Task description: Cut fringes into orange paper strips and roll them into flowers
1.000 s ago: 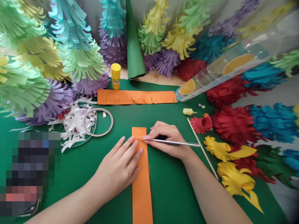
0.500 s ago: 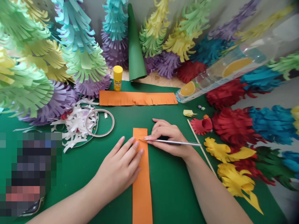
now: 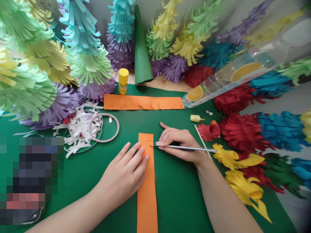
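Observation:
An orange paper strip (image 3: 147,194) lies lengthwise in front of me on the green mat, with short slits near its far end. My left hand (image 3: 126,170) rests flat on the strip, fingers stretched out and slightly apart, holding nothing. Between the thumb and fingers of my right hand (image 3: 178,144) is a slim silver craft knife (image 3: 191,148). Its fine tip points left at the strip's right edge, level with the slits. Whether the tip touches the paper, I cannot tell.
Beyond lies a fringed orange strip (image 3: 143,102), with a yellow glue stick (image 3: 123,82) behind it. White paper scraps (image 3: 80,126) and a tape ring (image 3: 116,129) sit left. A bottle (image 3: 194,96), a thin stick (image 3: 201,137) and yellow paper pieces (image 3: 243,184) are right.
My right hand has drawn the craft knife to the right, from the middle of the strip to its right edge. My left hand has stayed in place.

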### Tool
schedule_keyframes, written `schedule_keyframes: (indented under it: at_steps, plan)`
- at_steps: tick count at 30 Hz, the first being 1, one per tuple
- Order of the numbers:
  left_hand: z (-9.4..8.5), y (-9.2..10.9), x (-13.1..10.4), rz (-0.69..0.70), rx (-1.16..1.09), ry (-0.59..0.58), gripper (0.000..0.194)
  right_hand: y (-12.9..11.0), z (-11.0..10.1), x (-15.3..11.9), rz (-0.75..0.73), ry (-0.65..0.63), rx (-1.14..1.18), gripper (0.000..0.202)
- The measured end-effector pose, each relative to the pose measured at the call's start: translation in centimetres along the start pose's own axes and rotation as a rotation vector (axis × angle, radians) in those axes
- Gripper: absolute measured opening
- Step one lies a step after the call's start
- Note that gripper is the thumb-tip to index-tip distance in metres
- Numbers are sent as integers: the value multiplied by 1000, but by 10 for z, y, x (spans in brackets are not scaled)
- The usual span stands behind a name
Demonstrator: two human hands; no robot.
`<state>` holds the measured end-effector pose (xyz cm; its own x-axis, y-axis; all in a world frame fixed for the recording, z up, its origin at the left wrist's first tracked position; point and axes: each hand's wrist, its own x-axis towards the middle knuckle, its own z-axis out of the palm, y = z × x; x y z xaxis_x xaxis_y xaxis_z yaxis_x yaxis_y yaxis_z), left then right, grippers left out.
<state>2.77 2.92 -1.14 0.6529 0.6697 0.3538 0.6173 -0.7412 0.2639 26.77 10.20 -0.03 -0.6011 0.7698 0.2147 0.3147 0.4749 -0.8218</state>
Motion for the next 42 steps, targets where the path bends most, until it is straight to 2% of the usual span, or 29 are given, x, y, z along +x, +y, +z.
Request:
schedule_keyframes:
  at_steps: [20,24,29,42]
  plan:
    - [1,0,-1,-7,-21,5,31,2,-4,-2,-20,-6,68,16]
    - [1,0,-2,-5,-28,-3,32,2,-2,0,-3,42,85,18]
    - [0,0,0,-4,-32,-8,32,6,-1,-1,38,118,211,11]
    - [-4,-2,2,19,7,-63,34,4,3,-1,55,101,142,12]
